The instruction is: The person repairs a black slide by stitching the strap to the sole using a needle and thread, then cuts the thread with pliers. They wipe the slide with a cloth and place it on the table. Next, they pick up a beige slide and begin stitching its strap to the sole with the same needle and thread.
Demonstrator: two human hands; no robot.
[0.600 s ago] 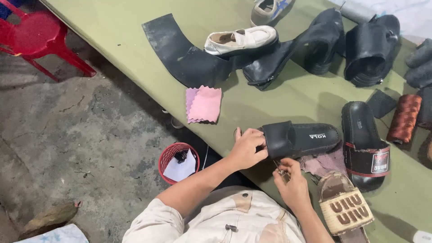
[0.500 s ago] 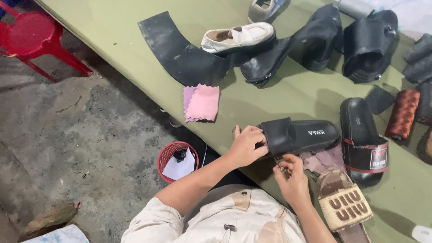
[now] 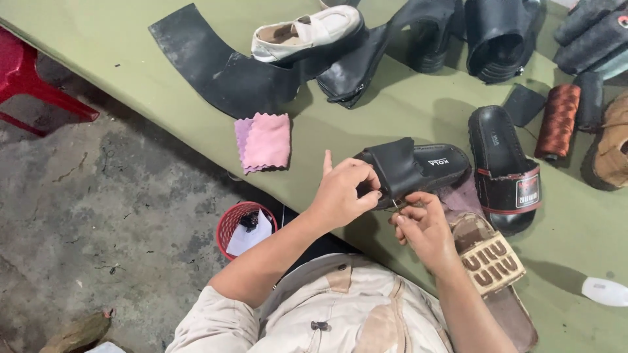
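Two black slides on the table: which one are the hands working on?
The black slide lying crosswise at the table's near edge, gripped by the left hand with the right hand beside it. The other black slide, with a red-striped strap, lies untouched farther right.

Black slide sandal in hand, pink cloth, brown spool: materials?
Black slide sandal: looks like moulded rubber or foam, matte with a dull sheen, gripped by the left hand. Pink cloth: thin woven or felt-like fabric, zigzag-cut edges. Brown spool: wound thread, fine ribbed windings; fibre unclear.
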